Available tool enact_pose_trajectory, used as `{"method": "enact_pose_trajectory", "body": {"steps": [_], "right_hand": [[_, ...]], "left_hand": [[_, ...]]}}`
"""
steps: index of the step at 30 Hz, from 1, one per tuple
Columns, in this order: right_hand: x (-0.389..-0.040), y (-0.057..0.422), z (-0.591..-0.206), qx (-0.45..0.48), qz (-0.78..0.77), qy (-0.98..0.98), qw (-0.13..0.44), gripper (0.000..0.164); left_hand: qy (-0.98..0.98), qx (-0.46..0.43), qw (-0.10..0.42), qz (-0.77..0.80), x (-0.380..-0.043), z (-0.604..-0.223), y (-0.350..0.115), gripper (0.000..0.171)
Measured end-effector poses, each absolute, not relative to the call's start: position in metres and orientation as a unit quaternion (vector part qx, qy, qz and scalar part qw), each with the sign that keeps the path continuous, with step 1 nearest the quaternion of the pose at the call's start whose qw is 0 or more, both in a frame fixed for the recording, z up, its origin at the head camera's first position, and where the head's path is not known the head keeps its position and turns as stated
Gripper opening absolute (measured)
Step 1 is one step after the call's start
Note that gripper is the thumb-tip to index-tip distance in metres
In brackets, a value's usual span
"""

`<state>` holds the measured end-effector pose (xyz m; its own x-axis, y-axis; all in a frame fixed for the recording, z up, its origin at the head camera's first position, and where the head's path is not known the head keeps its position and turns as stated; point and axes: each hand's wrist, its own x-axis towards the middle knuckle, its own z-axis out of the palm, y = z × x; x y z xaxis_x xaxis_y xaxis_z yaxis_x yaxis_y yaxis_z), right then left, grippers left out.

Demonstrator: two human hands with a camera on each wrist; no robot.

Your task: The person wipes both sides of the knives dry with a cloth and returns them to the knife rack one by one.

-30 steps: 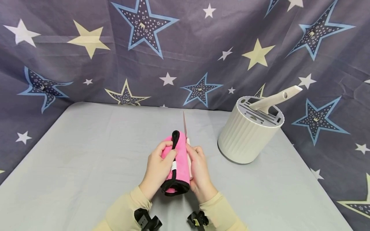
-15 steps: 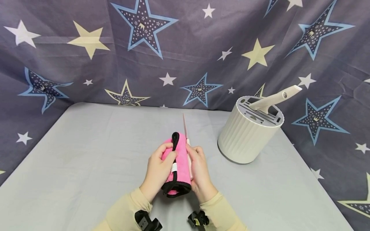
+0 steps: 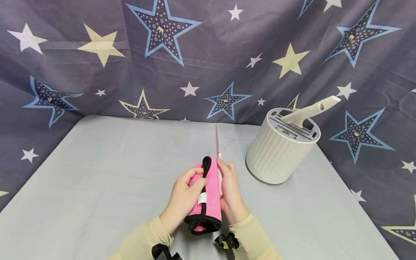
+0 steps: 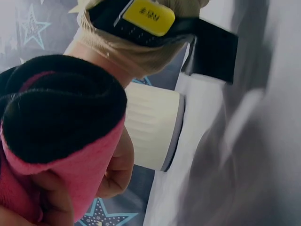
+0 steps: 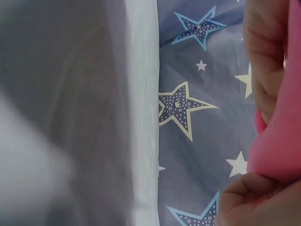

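In the head view my left hand [image 3: 183, 198] grips a rolled pink cloth [image 3: 213, 191] with black edging, a black hanging loop and a white tag. My right hand [image 3: 232, 191] holds a knife [image 3: 217, 140] upright against the roll's right side. Its thin blade points away toward the backdrop, and its pale handle is partly covered by the fingers. The left wrist view looks at the black-edged end of the cloth [image 4: 89, 160], with the right hand behind it. Fingers pinch the pink cloth [image 5: 277, 146] at the right of the right wrist view; the knife is hidden there.
A cream ribbed knife block [image 3: 276, 155] with a slotted grey top stands on the right of the table. One light handle [image 3: 312, 110] leans out of it. A grey cloth covers the table [image 3: 97, 173], and a star-patterned curtain [image 3: 214, 47] hangs behind.
Both hands have shifted slightly right and toward the body, carrying the cloth and the knife with them. The holds look the same, and the knife block has stayed put.
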<state>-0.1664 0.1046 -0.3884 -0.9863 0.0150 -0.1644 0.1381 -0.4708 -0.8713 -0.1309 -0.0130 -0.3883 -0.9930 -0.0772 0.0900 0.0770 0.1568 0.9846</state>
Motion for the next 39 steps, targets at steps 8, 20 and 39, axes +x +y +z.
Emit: {"method": "enact_pose_trajectory", "body": {"steps": [8,20,39], "right_hand": [[-0.172,0.114,-0.389,0.08,-0.861,0.501,0.027,0.026],[-0.17,0.11,-0.389,0.085,-0.864,0.495,0.028,0.023],[-0.156,0.093,-0.394,0.083,-0.813,0.571,0.071,0.025]], "left_hand": [[-0.769,-0.035,0.034,-0.637,-0.122,-0.386,-0.011,0.02],[-0.763,-0.006,0.03,-0.646,-0.125,-0.388,-0.012,0.024],[-0.719,0.068,0.087,-0.686,-0.141,-0.389,-0.025,0.024]]}}
